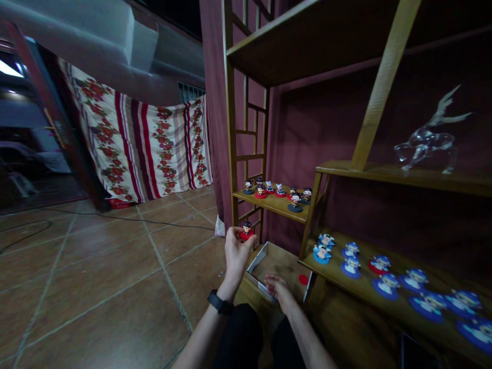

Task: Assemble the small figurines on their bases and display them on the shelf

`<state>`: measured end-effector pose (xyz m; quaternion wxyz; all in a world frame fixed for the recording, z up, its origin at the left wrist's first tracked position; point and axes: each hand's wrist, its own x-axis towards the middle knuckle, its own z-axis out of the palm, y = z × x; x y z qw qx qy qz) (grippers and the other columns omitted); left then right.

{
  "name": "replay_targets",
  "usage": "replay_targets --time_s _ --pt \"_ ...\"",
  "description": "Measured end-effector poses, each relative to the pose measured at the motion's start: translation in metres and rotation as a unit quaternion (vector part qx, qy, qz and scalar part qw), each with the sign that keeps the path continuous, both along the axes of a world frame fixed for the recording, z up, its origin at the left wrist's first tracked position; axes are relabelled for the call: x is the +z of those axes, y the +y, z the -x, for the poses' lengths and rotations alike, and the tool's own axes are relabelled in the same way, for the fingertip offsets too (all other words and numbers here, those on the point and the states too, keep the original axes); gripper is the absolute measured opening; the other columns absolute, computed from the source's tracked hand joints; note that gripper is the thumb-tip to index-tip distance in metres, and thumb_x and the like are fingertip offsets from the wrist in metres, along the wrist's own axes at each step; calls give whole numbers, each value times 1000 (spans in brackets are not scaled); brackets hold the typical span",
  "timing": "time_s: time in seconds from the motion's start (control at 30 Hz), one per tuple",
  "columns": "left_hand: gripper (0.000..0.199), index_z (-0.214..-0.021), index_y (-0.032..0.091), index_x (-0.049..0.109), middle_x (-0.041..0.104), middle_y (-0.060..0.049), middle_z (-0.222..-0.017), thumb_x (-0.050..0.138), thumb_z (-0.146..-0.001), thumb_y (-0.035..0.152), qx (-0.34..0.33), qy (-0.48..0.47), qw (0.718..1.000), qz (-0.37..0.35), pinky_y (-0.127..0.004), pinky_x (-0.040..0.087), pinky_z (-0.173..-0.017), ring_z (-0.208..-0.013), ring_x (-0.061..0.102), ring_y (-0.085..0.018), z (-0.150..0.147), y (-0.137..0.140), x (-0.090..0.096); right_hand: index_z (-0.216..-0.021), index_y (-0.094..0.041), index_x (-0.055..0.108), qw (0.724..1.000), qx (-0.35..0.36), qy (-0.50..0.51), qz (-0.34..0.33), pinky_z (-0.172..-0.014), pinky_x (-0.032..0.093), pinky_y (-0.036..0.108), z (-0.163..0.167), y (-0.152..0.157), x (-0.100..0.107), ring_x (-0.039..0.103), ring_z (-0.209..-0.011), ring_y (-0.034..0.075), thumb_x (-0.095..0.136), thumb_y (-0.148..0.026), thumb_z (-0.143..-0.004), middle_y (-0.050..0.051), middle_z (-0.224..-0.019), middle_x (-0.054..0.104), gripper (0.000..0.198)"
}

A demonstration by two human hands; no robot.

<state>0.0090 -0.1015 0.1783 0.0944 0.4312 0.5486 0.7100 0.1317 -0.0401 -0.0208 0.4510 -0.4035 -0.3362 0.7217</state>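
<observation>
Pinched in the fingers of my left hand (237,251) is a small figurine with dark hair on a round red base (246,231). It is held up just below the front of the small shelf. My right hand (280,291) is at the near side of a shallow cardboard box (279,256), fingers stretched out, with nothing visible in them. Inside the box lies a flat red disc (303,280). Several similar figurines on red and dark bases, one a dark-based figurine (295,201) near the edge, stand on the small wooden shelf (274,203).
To the right, a lower shelf (338,274) carries several figurines on blue bases and one red-based figurine (380,264). A clear deer ornament (428,141) stands higher up. Left are a tiled floor (115,266), a cable (180,224) and a hanging floral cloth (142,148).
</observation>
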Motion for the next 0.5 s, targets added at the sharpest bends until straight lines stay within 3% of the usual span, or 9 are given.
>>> replay_targets --time_s 0.13,0.3,0.4,0.5 --pt "39 -81 17 52 59 1 -71 76 -53 30 -78 -90 993 -6 -23 42 -57 -59 54 -10 -5 -3 10 -70 -18 63 1000 2 4 -1 -47 40 19 0 0 -2 54 -49 8 75 -21 -46 -2 -61 66 27" --pt "42 -76 16 52 62 0 -71 79 -50 34 -181 -206 962 5 -23 41 -57 -58 56 -10 -6 -3 13 -74 -18 64 1000 0 4 -2 -49 42 19 -1 2 -8 55 -52 9 75 -23 -47 -2 -62 66 30" --pt "43 -76 15 53 63 -1 -75 80 -48 34 -207 -215 954 5 -25 43 -62 -63 58 -11 -7 -4 19 -75 -18 63 1000 2 6 -3 -49 42 20 -1 4 -10 55 -51 9 76 -23 -46 -2 -61 65 32" --pt "43 -80 16 53 64 -2 -79 80 -50 33 -188 -172 967 -11 -25 44 -66 -68 59 -12 -11 -3 31 -75 -18 64 1000 1 10 -4 -48 42 20 1 6 -11 55 -50 10 77 -24 -44 -2 -60 64 34"
